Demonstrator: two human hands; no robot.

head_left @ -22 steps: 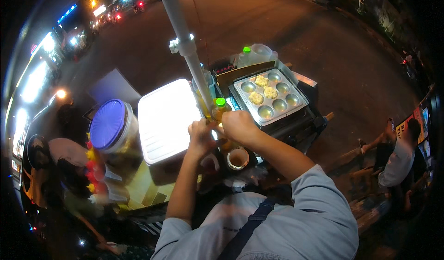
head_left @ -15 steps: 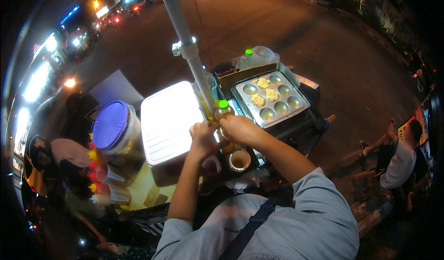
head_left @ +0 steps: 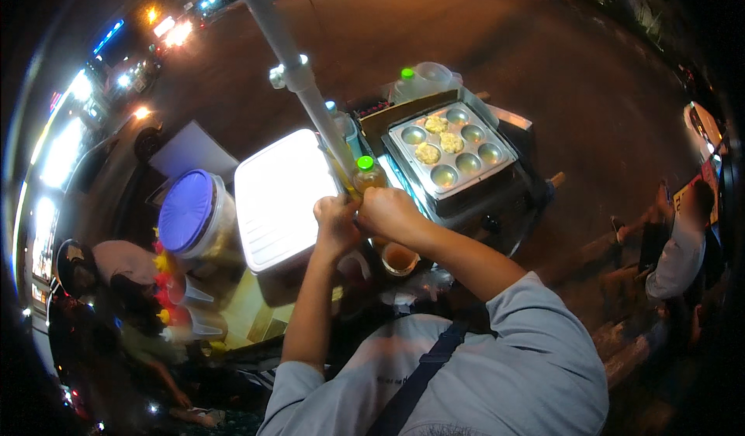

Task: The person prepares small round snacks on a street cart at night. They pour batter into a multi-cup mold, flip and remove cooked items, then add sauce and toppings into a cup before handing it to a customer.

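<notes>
Crowding white lid [head_left: 281, 195] edge: left hand [head_left: 336, 224]; right hand [head_left: 390, 214] by bottle [head_left: 372, 177]; each grip unclear.

Roadside food stall [head_left: 247, 312]: dimpled pan [head_left: 475, 174], road [head_left: 543, 64]

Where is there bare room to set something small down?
The white lid looks bare, between the purple-lidded tub and the pole. A patch of tabletop beside the clear cups also looks free. It's crowded around the left hand and right hand, near the green-capped bottle and round container.
</notes>
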